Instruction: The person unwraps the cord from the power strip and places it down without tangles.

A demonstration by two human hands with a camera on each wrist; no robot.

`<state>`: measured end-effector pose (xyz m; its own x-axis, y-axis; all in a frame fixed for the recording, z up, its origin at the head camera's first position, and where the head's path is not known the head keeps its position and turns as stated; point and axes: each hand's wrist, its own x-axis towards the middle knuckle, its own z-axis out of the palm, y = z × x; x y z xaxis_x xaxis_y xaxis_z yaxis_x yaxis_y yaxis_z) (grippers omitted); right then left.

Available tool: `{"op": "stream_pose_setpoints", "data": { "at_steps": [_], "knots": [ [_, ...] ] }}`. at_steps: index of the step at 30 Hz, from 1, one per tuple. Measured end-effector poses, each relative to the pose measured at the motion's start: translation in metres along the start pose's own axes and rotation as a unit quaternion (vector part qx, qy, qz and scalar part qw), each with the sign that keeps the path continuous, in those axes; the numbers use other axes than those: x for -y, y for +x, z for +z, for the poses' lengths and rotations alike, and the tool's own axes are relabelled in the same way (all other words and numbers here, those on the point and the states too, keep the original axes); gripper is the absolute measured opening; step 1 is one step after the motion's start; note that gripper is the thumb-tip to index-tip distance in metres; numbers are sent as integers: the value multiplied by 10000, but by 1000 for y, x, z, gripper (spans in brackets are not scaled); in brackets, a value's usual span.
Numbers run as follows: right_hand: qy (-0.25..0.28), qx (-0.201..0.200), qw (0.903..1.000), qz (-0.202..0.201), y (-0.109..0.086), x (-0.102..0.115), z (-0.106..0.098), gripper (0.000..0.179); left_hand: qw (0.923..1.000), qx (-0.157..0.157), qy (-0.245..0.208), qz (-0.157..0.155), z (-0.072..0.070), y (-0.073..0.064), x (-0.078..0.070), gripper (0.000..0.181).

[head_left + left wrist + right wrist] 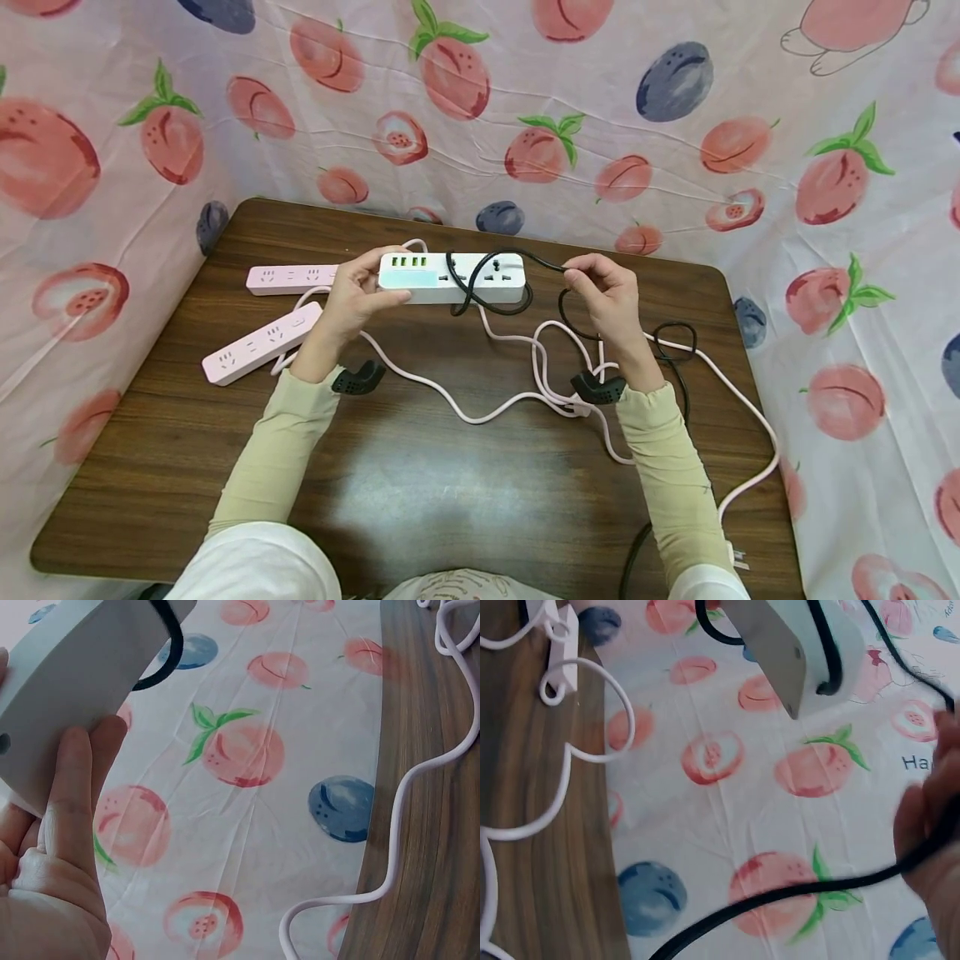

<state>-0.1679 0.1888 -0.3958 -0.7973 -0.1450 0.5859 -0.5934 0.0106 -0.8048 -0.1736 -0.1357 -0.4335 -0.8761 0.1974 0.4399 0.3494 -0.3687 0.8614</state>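
My left hand grips the left end of a white power strip, its thumb along the front edge. The strip is held up off the table, with its USB ports and sockets facing up. In the left wrist view, fingers support the strip's pale casing. A black cord loops loosely around the strip's right half. To the right of the strip, my right hand pinches that cord between thumb and fingers. The right wrist view shows the cord trailing past the hand.
Two pink power strips lie on the left of the brown table. Their pale cords wind across the middle and tangle at the right. A plug lies near the right front edge. Fruit-print cloth surrounds the table.
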Motion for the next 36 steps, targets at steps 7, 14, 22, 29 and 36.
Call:
{"op": "stream_pose_setpoints", "data": {
  "at_steps": [7, 14, 22, 29, 36],
  "knots": [
    [-296, 1696, 9847, 265, -13, 5, -18, 7, 9987, -482, 22, 158, -1, 1, -3, 55],
    [-1456, 2668, 9458, 1141, -16, -3, -26, 4, 9987, -396, 261, 210, 0, 0, -2, 55],
    [-2707, 2397, 9233, 1295, -19, -12, -26, 5, 9972, -681, -226, 203, -6, 0, -7, 52],
    [-2914, -481, 9538, 559, -13, -18, -23, 9, 9996, 171, -153, 145, -11, -2, -9, 51],
    [-668, -2470, 9667, 1, -4, -9, -29, 8, 9990, 441, 4, 53, -19, -6, -5, 56]
  ]
}}
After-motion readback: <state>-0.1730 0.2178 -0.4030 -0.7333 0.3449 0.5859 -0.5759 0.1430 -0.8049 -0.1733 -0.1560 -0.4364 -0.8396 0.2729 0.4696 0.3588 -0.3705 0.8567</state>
